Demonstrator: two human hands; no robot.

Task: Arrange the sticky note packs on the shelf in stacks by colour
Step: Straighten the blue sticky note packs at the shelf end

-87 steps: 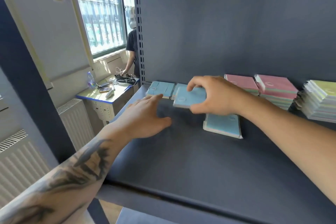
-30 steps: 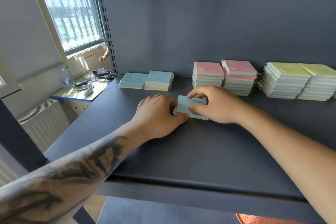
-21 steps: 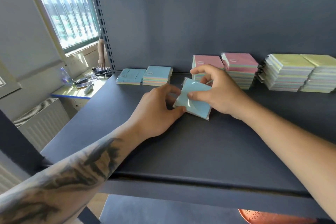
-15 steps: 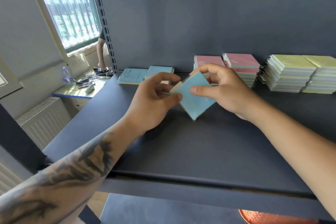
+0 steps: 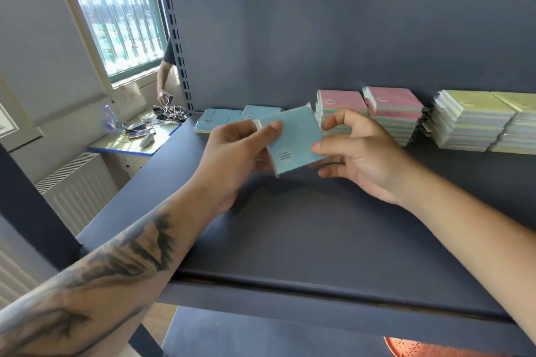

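Holding a blue pack clear of the shelf, we tilt it so its printed back faces us, probably to check its colour and which way up it goes. Our left hand pinches its left edge, thumb on the near face and fingers behind. Our right hand steadies the right edge with lightly curled fingertips; whether it truly grips, we cannot tell. Behind, at the back wall, sit two low blue stacks, the likely home for this pack. To their right stand two taller pink-topped stacks, then yellow-green stacks, each colour kept apart. Beyond the shelf post, a desk with cables and another person's arm.
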